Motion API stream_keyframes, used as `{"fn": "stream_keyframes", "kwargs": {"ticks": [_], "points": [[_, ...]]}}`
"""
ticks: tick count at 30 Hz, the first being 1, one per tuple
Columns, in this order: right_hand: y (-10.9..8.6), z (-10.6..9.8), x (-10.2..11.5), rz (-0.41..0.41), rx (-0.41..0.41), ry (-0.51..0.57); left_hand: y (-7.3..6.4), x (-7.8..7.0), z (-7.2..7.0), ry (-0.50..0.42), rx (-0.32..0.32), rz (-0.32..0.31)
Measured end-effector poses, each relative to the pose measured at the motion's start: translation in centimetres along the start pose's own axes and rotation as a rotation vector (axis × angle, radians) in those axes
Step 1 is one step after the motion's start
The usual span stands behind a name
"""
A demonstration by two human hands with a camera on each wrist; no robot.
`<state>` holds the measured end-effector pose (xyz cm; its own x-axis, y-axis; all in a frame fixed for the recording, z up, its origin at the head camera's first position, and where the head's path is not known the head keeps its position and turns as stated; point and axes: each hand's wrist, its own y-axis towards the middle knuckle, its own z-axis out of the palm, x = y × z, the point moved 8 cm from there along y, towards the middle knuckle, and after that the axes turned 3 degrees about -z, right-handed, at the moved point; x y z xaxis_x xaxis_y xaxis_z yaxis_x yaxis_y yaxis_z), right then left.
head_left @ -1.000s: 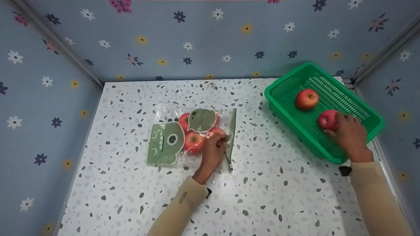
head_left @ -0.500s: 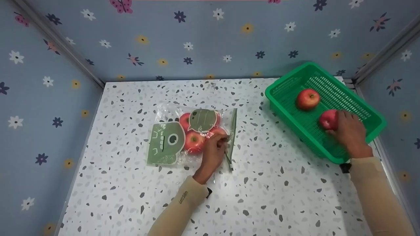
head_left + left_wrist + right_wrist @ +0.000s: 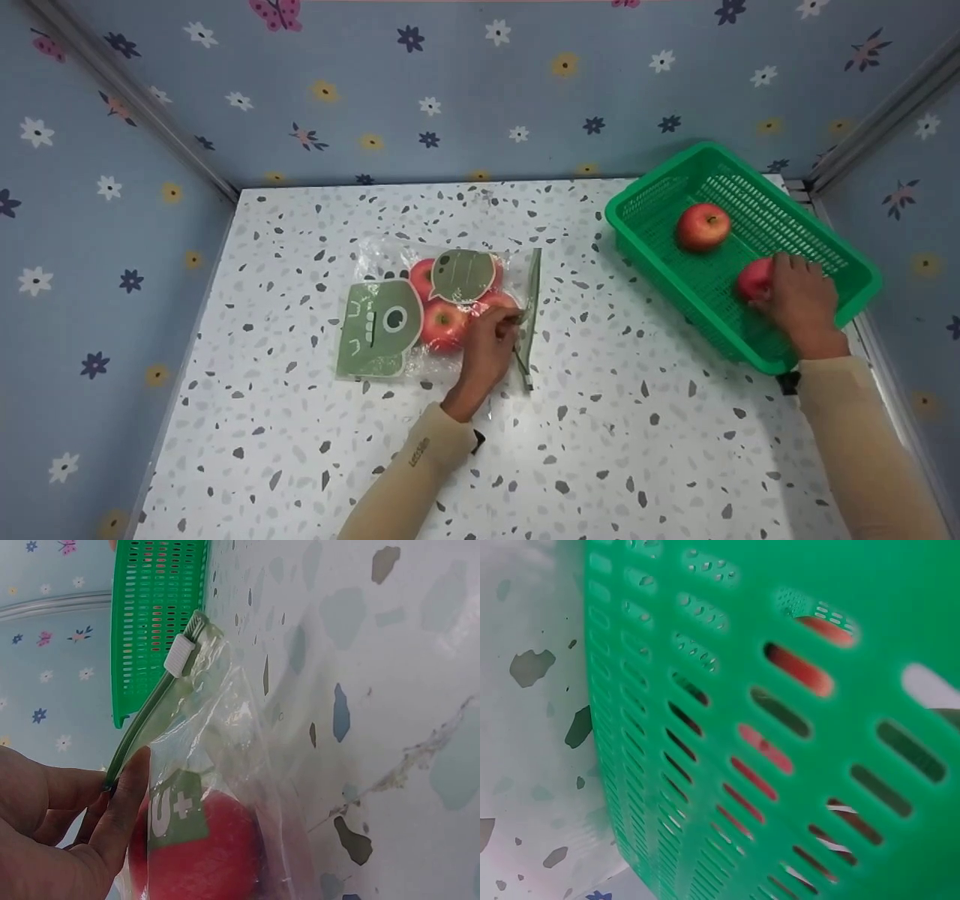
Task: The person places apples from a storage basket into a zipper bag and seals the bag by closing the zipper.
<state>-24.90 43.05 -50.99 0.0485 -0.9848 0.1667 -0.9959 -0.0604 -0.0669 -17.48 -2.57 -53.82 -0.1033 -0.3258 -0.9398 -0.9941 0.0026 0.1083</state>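
As the zip bag [image 3: 382, 330] lies flat w/ its long axis L–R, its mouth end faces R. Green-printed part is far L; approx. four bagged apples [image 3: 444, 322] bunch nearer the mouth. L hand [image 3: 487, 345] comes next, over the near R part of the bag: thumb & fingertips pinched close on the edge by the zip strip [image 3: 533, 300], nothing else held. L wrist view: white slider [image 3: 179, 655] is on the strip, apart from the fingers. Can't tell if the bag's lips are parted.

Speckled table [image 3: 585, 337] separates bag & green basket [image 3: 701, 289], which stands at R w/ its long axis diag., far L to near R. Loose apple [image 3: 703, 227] sits in its far half, untouched. Held apple [image 3: 753, 279] is in there too, nearer & further R, w/ R hand [image 3: 804, 304] on its R side: fingers curled over it, thumb at its near side, so spread abt as wide as the fruit; how firm, can't tell. R wrist view is mostly slotted basket wall, no help on fingers.

Key relation, I'd judge: mouth is well L of the held apple, beyond the basket's L wall; R hand's nearer both basket apples, L hand's nearer the mouth.
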Motion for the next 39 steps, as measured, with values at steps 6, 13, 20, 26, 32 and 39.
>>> {"fn": "stream_keyframes", "kwargs": {"ticks": [6,13,20,26,32,39], "points": [[0.1,0.3,-0.4,0.032,0.008,0.005,-0.1,0.0,0.0,0.014,-0.002,-0.011],[0.1,0.4,-0.8,0.067,0.002,0.002,0.0,0.2,-0.1,0.015,-0.008,0.0],[0.1,0.6,-1.5,0.097,0.01,-0.001,0.0,0.3,0.0,0.006,-0.009,0.004],[0.1,1.0,-2.0,0.122,0.007,0.031,0.0,0.4,0.0,-0.017,-0.004,0.005],[0.2,1.1,-2.3,0.14,0.007,0.061,-0.1,0.1,-0.1,-0.022,-0.006,0.008],[-0.2,0.4,-1.5,0.143,-0.011,0.086,-0.2,0.0,-0.1,-0.035,-0.008,0.015]]}}
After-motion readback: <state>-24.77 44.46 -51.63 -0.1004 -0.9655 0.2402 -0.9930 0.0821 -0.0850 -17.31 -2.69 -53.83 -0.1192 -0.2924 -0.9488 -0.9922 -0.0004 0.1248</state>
